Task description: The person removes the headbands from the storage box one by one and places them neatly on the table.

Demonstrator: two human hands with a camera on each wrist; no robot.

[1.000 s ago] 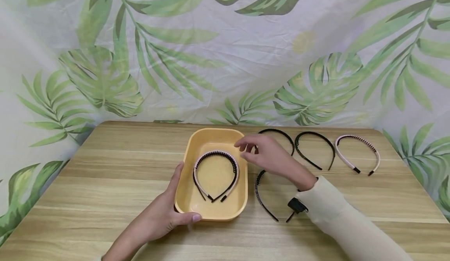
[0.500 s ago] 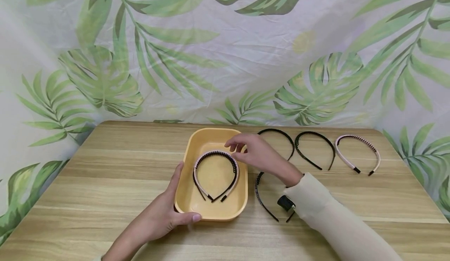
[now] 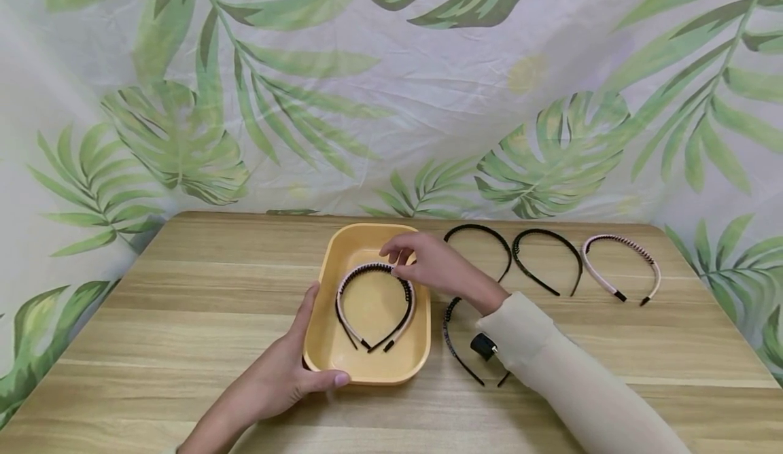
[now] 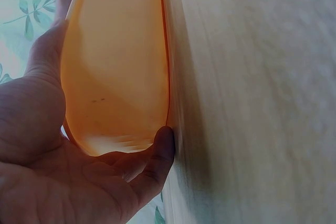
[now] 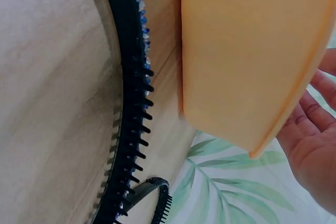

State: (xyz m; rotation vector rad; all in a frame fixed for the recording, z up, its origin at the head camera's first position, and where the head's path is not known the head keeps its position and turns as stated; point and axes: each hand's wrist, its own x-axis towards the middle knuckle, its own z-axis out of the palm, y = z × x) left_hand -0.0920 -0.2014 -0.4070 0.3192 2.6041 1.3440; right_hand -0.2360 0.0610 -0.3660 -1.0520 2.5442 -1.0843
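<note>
A yellow plastic tub (image 3: 391, 377) stands on the table; my left hand (image 3: 283, 372) grips its near left corner, thumb on the front wall and fingers along the side. In the left wrist view, a fingertip of that hand reaches the tub's (image 4: 118, 51) bottom edge. Inside lie a pink headband (image 3: 397, 337) and a black headband (image 3: 346, 332), overlapping. My right hand (image 3: 437, 264) hovers over the tub's right rim, fingers loosely bent, its thumb tip right by the top of the pink headband. In the right wrist view, the right hand (image 5: 315, 140) shows beyond the rim.
Right of the tub lies a headband with blue stones and black teeth (image 5: 128, 108), partly under my right forearm. Farther back are two black headbands (image 3: 510, 253) (image 3: 546, 232) and a pink one (image 3: 622, 238). A leaf-patterned cloth (image 3: 428, 100) hangs behind the table (image 3: 214, 291).
My right hand has moved left and slightly lower, from the tub's right rim to above the headbands inside. The left hand, tub and headbands have stayed put.
</note>
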